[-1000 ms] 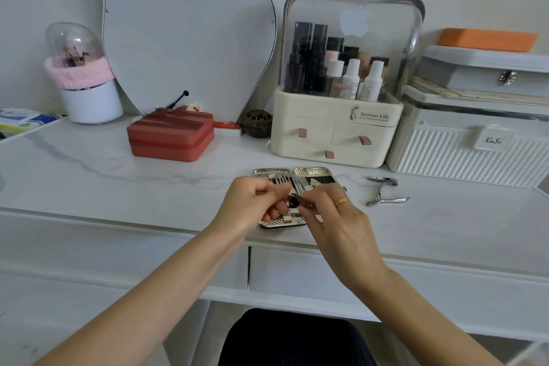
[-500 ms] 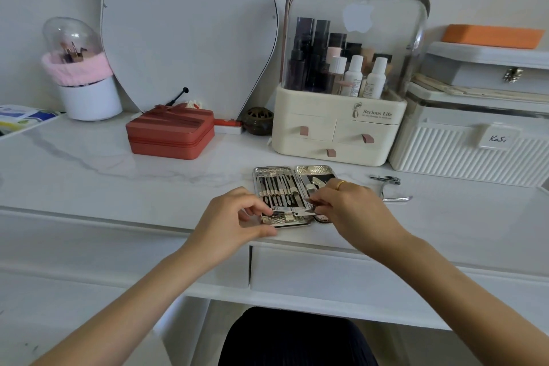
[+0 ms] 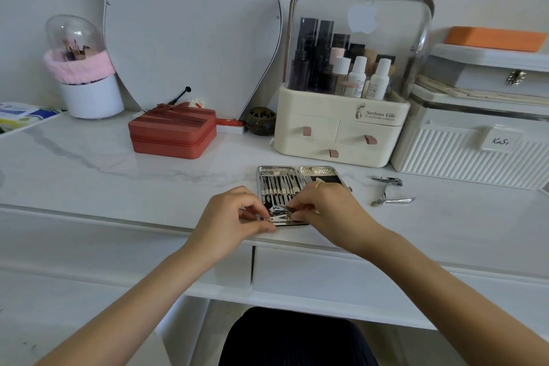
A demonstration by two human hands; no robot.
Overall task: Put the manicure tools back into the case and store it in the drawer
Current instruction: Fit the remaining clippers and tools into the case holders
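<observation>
Fingers lower now — tool against case

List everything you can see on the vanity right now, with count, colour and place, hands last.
manicure case: 1, silver, open flat at front centre
small tool: 1, silver, pinched over the case's near end
nail clippers: 2, silver, loose right of the case
jewellery box: 1, red, left of centre
cosmetics organiser: 1, cream with clear lid, behind the case
ribbed box: 1, white, far right
brush holder: 1, white with pink band, back left
mirror: 1, against the wall
drawers: 2, white, closed, under the top
left hand: on the case's near edge
right hand: pinches the small tool
</observation>
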